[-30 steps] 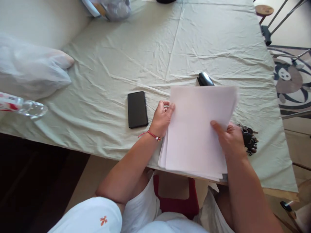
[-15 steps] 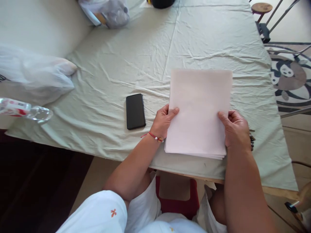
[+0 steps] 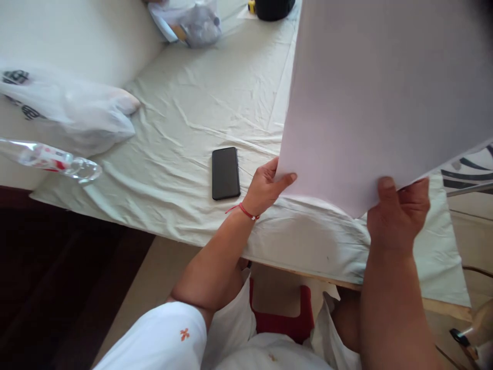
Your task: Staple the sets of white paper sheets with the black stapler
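Note:
A stack of white paper point(image 3: 377, 97) is raised off the table and tilted up, filling the upper right of the head view. My left hand point(image 3: 268, 186) grips its lower left edge, thumb on the near face and fingers behind. At the lower right edge my right hand point(image 3: 400, 208) is closed on the same sheets, its thumb pressed on the front. The bottom edge bows slightly between the two hands. To the left of my left hand lies a black phone point(image 3: 225, 173), flat and apart from it.
A pale green cloth point(image 3: 185, 169) covers the table. On the left are a white plastic bag point(image 3: 88, 118) and a clear bottle point(image 3: 57, 160) on its side. Farther back stand another filled bag point(image 3: 200, 25) and a black container point(image 3: 274, 7). A red stool point(image 3: 283, 324) is below.
The paper stack, which was low over the table between my hands, has come up and tilted toward the camera. Both hands still hold it; my right hand has shifted right. The view has shifted slightly.

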Motion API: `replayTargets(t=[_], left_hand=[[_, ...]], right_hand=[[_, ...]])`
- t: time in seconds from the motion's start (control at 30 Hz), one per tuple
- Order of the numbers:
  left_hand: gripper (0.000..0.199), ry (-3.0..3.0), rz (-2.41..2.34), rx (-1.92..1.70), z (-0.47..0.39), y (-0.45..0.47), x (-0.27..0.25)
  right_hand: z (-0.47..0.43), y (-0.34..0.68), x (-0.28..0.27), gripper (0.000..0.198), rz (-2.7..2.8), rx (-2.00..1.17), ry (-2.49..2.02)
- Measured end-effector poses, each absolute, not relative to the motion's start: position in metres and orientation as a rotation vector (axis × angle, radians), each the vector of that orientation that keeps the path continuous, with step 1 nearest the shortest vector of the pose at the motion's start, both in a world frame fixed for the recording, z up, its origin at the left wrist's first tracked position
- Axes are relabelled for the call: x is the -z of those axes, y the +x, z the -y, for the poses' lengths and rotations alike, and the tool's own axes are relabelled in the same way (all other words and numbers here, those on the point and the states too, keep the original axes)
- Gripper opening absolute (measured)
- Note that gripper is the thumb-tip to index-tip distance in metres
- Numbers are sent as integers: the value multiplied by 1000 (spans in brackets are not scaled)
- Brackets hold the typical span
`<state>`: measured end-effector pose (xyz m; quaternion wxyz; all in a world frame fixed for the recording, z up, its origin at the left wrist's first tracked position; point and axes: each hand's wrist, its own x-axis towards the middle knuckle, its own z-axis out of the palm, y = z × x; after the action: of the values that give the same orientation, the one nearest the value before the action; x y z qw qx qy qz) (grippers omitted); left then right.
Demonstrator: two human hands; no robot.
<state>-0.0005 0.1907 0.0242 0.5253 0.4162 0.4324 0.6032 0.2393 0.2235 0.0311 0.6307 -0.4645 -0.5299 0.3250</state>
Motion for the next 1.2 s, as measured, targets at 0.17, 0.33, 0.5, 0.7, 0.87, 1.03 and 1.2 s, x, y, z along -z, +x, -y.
replayTargets(t=[0.17,0.33,0.5,0.7,0.87,1.03,1.2], left_hand=[[26,1145,-1234,-1110,-197,-9,-17],[26,1172,-1313,-1114,-195,-9,-37],[34,1247,-1308,-1111,-190,-8,-42],[39,1356,-1338,-992,-187,-3,-29],[47,1374,-1273,-914,-187,-4,-29],[60,982,-1150,-976,-187,3,-28],[47,748,-1262,-1061,-194,6,-21]], right_hand=[[-226,245,-21,34,1193,-1041,-1140],[-224,244,-26,33,1225,-956,-1118],[-220,259,-27,31,1332,-887,-1263],[-219,256,-31,33,1285,-936,-1161],[-222,248,-35,37,1253,-997,-1197],[-227,252,-30,37,1139,-1167,-1250],[-233,261,-24,36,1210,-1633,-1560]])
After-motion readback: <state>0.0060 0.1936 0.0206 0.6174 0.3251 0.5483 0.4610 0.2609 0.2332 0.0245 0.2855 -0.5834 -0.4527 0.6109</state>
